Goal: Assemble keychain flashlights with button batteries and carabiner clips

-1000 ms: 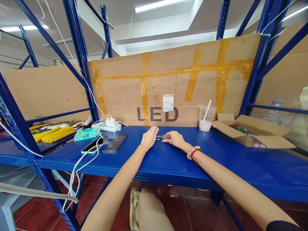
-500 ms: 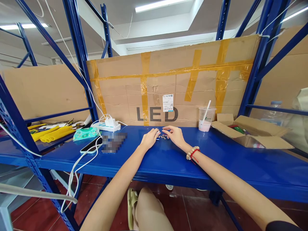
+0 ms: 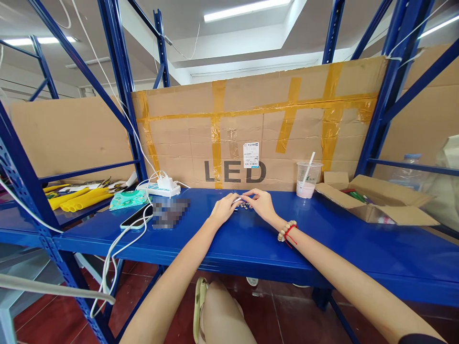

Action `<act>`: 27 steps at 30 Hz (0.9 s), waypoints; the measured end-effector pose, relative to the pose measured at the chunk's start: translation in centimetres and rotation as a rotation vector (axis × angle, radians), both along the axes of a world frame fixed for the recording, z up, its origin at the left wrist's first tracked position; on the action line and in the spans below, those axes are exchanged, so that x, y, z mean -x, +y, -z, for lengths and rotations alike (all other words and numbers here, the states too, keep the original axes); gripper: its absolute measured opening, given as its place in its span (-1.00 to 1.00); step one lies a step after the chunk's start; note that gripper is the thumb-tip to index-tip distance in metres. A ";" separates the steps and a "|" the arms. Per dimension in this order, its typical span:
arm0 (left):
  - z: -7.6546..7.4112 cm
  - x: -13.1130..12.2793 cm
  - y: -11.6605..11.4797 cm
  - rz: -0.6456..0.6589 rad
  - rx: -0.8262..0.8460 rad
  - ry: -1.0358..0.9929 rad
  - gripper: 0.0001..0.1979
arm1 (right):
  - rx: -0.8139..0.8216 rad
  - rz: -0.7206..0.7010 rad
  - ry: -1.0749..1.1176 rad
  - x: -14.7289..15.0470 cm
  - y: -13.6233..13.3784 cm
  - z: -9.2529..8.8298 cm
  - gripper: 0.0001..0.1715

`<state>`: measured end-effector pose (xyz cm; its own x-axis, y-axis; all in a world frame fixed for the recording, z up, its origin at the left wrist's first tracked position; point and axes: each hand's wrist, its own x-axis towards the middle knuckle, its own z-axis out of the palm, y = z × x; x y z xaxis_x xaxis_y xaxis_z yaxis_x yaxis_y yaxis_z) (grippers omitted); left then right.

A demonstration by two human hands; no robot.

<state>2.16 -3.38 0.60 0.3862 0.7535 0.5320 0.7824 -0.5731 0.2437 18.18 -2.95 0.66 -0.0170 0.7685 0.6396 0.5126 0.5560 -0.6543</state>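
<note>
Both hands meet at frame centre: left hand (image 3: 224, 208) and right hand (image 3: 263, 202) pinch together over small metal parts (image 3: 245, 206) lying on the blue bench (image 3: 251, 239). Bare bench spreads toward its near edge; the cup (image 3: 307, 178) stands right, the phone (image 3: 136, 216) left. Half a second earlier the fingertips were slightly apart.

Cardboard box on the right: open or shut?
Open. The cardboard box has its flaps spread outward, and green and red items show inside.
</note>
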 end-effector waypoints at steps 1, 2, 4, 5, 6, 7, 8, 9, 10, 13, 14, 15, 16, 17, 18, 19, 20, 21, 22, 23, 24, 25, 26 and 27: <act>0.0 0.0 0.0 0.006 -0.004 -0.004 -0.77 | -0.003 0.002 0.008 0.0 -0.1 -0.1 -0.53; 0.0 0.0 0.0 0.008 -0.010 -0.010 -0.77 | -0.003 -0.005 0.018 0.0 -0.1 -0.1 -0.51; 0.0 0.0 0.0 0.014 -0.024 -0.021 -0.78 | 0.003 -0.039 0.045 0.1 -0.2 -0.2 -0.49; 0.1 0.0 0.1 0.016 -0.029 -0.026 -0.78 | 0.008 -0.062 0.057 0.1 -0.2 -0.2 -0.49; 0.1 0.0 0.1 0.017 -0.031 -0.028 -0.79 | 0.013 -0.086 0.063 0.1 -0.2 -0.2 -0.50; 0.1 0.0 0.1 0.018 -0.030 -0.027 -0.79 | 0.016 -0.108 0.064 0.1 -0.2 -0.2 -0.52; 0.2 0.0 0.1 0.017 -0.028 -0.024 -0.78 | 0.018 -0.128 0.060 0.0 -0.1 -0.1 -0.54; 0.2 0.0 0.1 0.016 -0.027 -0.020 -0.78 | 0.017 -0.146 0.053 0.0 0.0 -0.1 -0.55; 0.2 0.0 0.1 0.015 -0.027 -0.014 -0.78 | 0.015 -0.164 0.050 -0.1 0.1 0.0 -0.56; 0.2 0.1 0.1 0.019 -0.028 0.011 -0.78 | 0.013 -0.217 0.047 -0.2 0.4 0.2 -0.55; 0.2 0.1 0.1 0.018 -0.024 0.019 -0.78 | 0.013 -0.230 0.042 -0.2 0.5 0.3 -0.54; 0.1 0.1 0.1 0.014 -0.017 0.027 -0.78 | 0.016 -0.242 0.034 -0.2 0.6 0.4 -0.54; 0.1 0.1 0.1 0.009 -0.009 0.032 -0.79 | 0.021 -0.252 0.025 -0.2 0.6 0.5 -0.53; 0.1 0.1 0.0 0.000 -0.001 0.034 -0.79 | 0.027 -0.260 0.015 -0.1 0.7 0.6 -0.52; 0.1 0.1 0.0 -0.009 0.004 0.032 -0.79 | 0.032 -0.264 0.002 0.0 0.7 0.6 -0.52; 0.1 0.1 0.0 -0.019 0.008 0.029 -0.80 | 0.037 -0.264 -0.017 0.0 0.8 0.7 -0.53; 0.1 0.1 0.0 -0.028 0.011 0.025 -0.81 | 0.041 -0.253 -0.044 0.1 0.7 0.7 -0.53; 0.1 0.1 0.0 -0.037 0.015 0.022 -0.81 | 0.046 -0.216 -0.085 0.2 0.7 0.7 -0.53; 0.1 0.1 0.1 -0.047 0.021 0.023 -0.82 | 0.051 -0.160 -0.136 0.2 0.6 0.6 -0.52; 0.1 0.0 0.1 -0.056 0.030 0.028 -0.83 | 0.058 -0.093 -0.190 0.1 0.6 0.5 -0.52; 0.1 0.0 0.1 -0.064 0.042 0.035 -0.83 | 0.067 -0.026 -0.238 0.0 0.5 0.4 -0.51; 0.1 0.0 0.1 -0.072 0.053 0.044 -0.83 | 0.075 0.034 -0.278 -0.2 0.5 0.3 -0.51; 0.1 0.0 0.1 -0.077 0.061 0.050 -0.83 | 0.080 0.076 -0.315 -0.4 0.4 0.2 -0.54; 0.1 -0.1 0.1 -0.080 0.064 0.054 -0.83 | 0.084 0.098 -0.347 -0.7 0.4 0.2 -0.59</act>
<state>2.23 -3.32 0.46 0.3502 0.8149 0.4619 0.8382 -0.4927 0.2337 18.84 -2.51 0.49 -0.1461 0.8267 0.5434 0.7602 0.4453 -0.4731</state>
